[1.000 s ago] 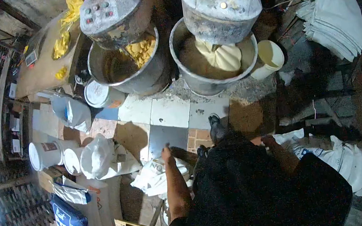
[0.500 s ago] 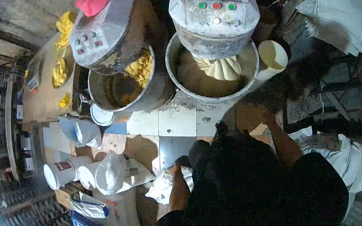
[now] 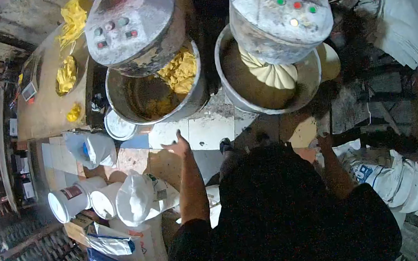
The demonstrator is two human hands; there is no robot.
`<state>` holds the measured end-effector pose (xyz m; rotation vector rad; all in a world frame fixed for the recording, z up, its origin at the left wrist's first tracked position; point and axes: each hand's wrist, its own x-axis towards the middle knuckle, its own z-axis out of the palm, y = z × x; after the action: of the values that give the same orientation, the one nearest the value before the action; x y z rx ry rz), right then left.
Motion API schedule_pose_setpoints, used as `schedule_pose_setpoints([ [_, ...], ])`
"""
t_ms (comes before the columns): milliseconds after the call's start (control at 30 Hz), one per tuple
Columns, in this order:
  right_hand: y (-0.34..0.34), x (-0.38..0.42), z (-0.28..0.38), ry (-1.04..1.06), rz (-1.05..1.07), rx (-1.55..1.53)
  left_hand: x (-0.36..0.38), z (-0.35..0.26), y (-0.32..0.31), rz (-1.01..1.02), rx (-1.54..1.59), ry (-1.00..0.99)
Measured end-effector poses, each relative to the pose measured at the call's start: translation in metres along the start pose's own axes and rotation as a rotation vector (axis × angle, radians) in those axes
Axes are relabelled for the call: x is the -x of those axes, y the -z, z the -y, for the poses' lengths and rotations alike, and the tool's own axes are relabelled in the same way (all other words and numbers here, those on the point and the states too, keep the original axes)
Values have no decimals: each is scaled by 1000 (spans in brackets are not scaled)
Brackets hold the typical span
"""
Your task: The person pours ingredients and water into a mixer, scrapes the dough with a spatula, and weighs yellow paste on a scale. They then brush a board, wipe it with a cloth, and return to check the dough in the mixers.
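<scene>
My left hand (image 3: 179,145) reaches forward over the tiled floor, empty, with its fingers apart. Closest to it is the left mixer bowl (image 3: 155,118), which holds crumbly yellow dough (image 3: 179,72). My right hand (image 3: 324,140) hangs low at my right side in shadow, and its fingers are too dark to make out. In front of me stands the right mixer bowl (image 3: 276,110). Pale, smooth dough (image 3: 272,73) lies in twisted folds in it, under the mixer head (image 3: 281,15). Neither hand touches a bowl.
At left, a wooden table (image 3: 47,109) carries yellow plastic (image 3: 66,75). White buckets (image 3: 70,201) and an open white sack (image 3: 136,196) stand on the floor below. More sacks (image 3: 408,181) lie at right. A cream container (image 3: 328,61) stands beside the right bowl.
My left hand has risen forward from my side and spread its fingers. My view has shifted, so both mixers sit farther right. The dough in the right bowl has turned.
</scene>
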<state>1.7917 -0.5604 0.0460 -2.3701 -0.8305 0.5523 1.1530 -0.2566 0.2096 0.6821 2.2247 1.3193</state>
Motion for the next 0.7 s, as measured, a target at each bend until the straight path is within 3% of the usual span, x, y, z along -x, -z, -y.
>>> schedule_pose_setpoints([
  [100, 19, 26, 42, 3, 42, -108, -63, -35, -31, -134, 23, 30],
  [167, 30, 47, 66, 22, 98, -219, -93, -68, -42, -146, -93, 264],
  [200, 37, 57, 75, 71, 173, -351, -119, -33, -68, -379, -324, 15],
  [233, 47, 67, 87, 166, 328, -612, -185, 70, -119, -350, -527, 20],
  [267, 60, 78, 94, 189, 523, -885, -179, 64, -134, -451, -370, 47],
  [300, 72, 86, 99, 173, 749, -1095, -173, 51, -136, -600, -477, 79],
  [333, 85, 104, 114, -23, 658, -968, -167, 37, -137, -749, -573, 125],
  [367, 98, 123, 129, -226, 577, -857, -160, 25, -137, -726, -588, 131],
  [433, 125, 153, 181, -520, 330, -486, -147, -2, -133, -1031, -1189, 182],
  [567, 129, 160, 208, -341, 277, -251, -137, -30, -106, -1602, -2448, 187],
  [700, 101, 114, 257, 61, 215, -77, -141, -17, -110, -1466, -2340, 101],
])
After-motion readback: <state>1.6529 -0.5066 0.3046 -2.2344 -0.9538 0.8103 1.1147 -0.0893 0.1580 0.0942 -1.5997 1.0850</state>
